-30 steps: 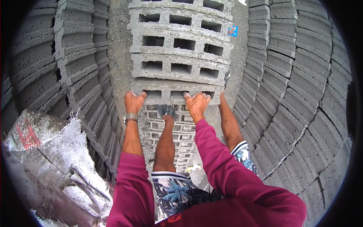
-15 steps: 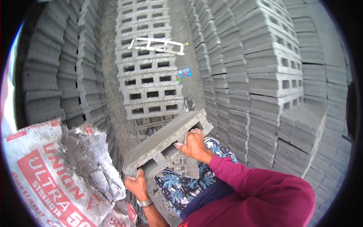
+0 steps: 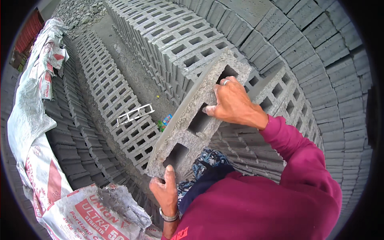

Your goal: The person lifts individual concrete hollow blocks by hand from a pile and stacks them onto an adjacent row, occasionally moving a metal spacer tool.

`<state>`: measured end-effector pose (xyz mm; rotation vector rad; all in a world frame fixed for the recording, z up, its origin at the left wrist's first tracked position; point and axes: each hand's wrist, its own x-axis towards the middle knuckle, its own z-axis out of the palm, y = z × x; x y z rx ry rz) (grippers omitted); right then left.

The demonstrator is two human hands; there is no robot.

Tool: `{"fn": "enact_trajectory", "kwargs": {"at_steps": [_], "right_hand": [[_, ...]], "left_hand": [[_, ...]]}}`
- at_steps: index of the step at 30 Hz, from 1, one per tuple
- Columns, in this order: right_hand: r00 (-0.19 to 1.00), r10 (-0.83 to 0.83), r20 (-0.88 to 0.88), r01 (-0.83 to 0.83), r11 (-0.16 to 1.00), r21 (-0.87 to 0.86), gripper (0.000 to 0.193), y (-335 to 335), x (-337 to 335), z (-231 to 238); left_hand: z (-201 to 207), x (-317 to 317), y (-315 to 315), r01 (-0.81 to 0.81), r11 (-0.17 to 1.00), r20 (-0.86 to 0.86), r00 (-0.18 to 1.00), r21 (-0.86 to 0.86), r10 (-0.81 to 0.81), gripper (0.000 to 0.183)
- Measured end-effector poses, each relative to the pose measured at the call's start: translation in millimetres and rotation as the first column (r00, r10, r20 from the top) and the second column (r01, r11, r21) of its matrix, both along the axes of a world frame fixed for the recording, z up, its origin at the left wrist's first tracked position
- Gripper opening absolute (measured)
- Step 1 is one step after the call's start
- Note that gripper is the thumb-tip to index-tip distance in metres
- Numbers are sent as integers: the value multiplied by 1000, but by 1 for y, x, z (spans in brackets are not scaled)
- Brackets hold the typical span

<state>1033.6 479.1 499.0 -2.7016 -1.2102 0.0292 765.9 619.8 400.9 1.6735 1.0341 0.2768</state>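
Note:
A grey concrete hollow block [image 3: 191,138] hangs tilted in front of me, its three-holed face toward me and its right end higher. My right hand [image 3: 236,98] grips its upper right part, with fingers in the end hole and the thumb at the middle hole. At the lower left end, my left hand [image 3: 166,188] holds it with the thumb at the hole; its other fingers are mostly hidden beneath. The raised end overlaps the near end of a tall stack of hollow blocks [image 3: 192,50] in view; I cannot tell whether they touch.
Stacked blocks [image 3: 304,32] rise on the right. A low row of blocks [image 3: 108,90] runs along the ground at left, with a white rectangular frame [image 3: 135,115] on it. Beside it lies a blue wrapper [image 3: 167,119]. Cement bags [image 3: 86,216] cover the left stack; gravel [image 3: 82,14] lies far off.
I have turned to the right, and the block is raised higher and tilted more steeply. Both hands keep their hold on it.

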Motion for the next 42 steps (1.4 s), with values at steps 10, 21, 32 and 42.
{"fn": "enact_trajectory", "kwargs": {"at_steps": [10, 21, 32, 42], "right_hand": [[889, -450, -84, 436, 888, -145, 54, -138, 159, 31], [824, -547, -147, 513, 831, -217, 61, -213, 211, -13], [808, -560, -185, 534, 828, -172, 60, -218, 215, -11], [789, -602, -120, 566, 790, -238, 58, -216, 218, -34]], "left_hand": [[20, 202, -67, 454, 890, 108, 883, 52, -457, 69], [18, 257, -100, 699, 714, 74, 711, 32, -699, 66], [15, 261, -96, 754, 657, 191, 648, -25, -737, 61], [-26, 259, -96, 774, 629, 362, 609, -74, -706, 51]]}}
